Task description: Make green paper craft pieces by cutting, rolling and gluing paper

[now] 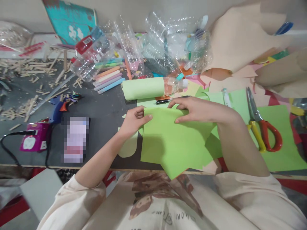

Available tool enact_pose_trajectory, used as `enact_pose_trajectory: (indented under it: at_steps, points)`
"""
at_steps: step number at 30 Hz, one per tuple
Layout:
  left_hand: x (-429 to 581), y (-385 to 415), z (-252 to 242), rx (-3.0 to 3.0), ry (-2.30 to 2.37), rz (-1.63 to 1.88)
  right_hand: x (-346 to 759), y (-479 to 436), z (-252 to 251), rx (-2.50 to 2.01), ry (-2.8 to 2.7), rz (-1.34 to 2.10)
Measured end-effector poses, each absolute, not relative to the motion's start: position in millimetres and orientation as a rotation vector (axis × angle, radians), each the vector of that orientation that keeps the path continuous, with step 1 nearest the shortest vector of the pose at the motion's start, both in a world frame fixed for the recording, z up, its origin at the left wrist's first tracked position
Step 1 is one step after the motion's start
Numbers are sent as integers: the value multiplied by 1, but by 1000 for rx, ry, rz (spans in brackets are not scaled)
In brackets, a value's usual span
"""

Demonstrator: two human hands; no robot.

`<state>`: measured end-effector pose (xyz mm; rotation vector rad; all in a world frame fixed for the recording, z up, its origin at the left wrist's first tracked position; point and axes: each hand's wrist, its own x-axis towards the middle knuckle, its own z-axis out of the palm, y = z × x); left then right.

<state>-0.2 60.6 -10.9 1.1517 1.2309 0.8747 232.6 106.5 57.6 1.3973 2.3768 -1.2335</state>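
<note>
Green paper (172, 140) | left hand (134, 123), right hand (199, 110) hold its edge | shirt (168, 204) lettering blurred

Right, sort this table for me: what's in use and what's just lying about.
In use: green paper, gripped at its top edge by the left hand and right hand.
Lying about: scissors, glue gun, plastic bottles, pen, wooden sticks.

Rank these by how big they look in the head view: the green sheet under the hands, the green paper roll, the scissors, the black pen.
1. green sheet, by far the largest.
2. green paper roll and scissors: they look about alike, so no ranking between them.
3. black pen, thinnest and smallest.
</note>
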Motion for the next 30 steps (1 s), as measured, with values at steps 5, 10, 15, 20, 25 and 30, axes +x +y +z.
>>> enact_pose_trajectory:
  at_steps: [5, 10, 15, 20, 25, 30]
  points:
    - [1, 62, -8, 1144, 1112, 848, 230, 107, 57, 1311, 2334, -1279]
    - [2, 62, -7, 1049, 1146, 772, 230, 109, 56, 1199, 2350, -1309]
    - [3, 61, -4, 989, 1177, 731, 233, 114, 53, 1150, 2341, -1335]
    - [4, 60, -5, 1070, 1246, 723, 234, 114, 52, 1147, 2366, -1254]
    - [8, 58, -4, 1130, 1219, 726, 223, 92, 59, 1301, 2461, -1159]
    - [10, 55, -6, 1171, 1200, 676, 203, 78, 56, 1375, 2536, -1184]
